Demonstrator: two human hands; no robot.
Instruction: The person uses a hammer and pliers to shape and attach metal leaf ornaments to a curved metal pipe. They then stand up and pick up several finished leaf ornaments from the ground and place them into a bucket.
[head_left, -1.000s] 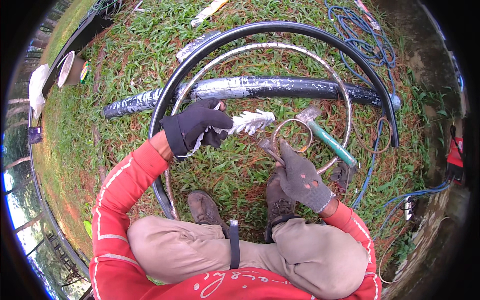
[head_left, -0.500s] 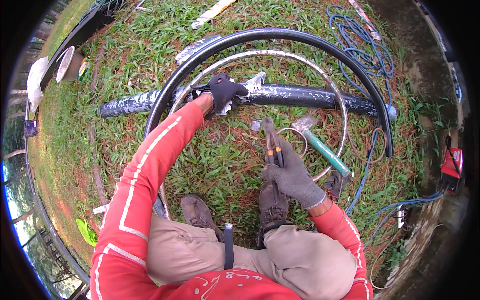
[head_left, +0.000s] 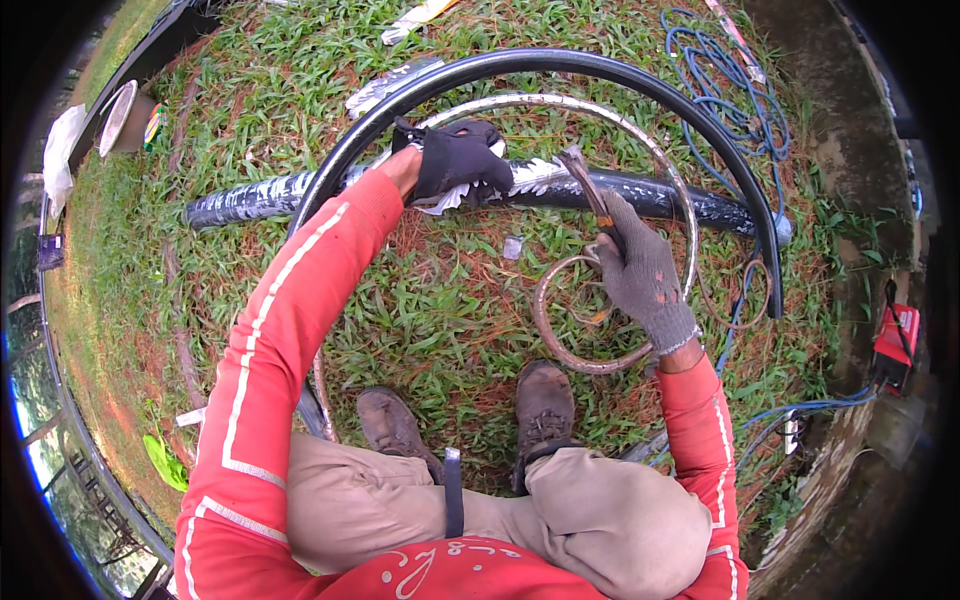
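Observation:
My left hand [head_left: 455,160], in a black glove, presses down on the long dark pipe [head_left: 240,200] with pale patches, gripping white wrapping material [head_left: 535,178] against it. My right hand [head_left: 642,268], in a grey glove, holds rusty pliers [head_left: 588,190] whose jaws point up toward the pipe, just right of my left hand. A small coil of rusty wire [head_left: 560,335] hangs or lies under my right hand. A large black hoop [head_left: 560,62] and a thinner rusty metal ring [head_left: 600,112] lie on the grass around the pipe.
Blue hose [head_left: 725,90] coils at the upper right. A red machine [head_left: 895,340] sits at the right edge by a concrete kerb. A pale round bucket [head_left: 120,115] stands at upper left. My two shoes [head_left: 545,400] rest on the grass below.
My left hand stayed on the pipe and closed over the white wrapping. My right hand rose with the pliers toward the pipe. The view has drawn closer.

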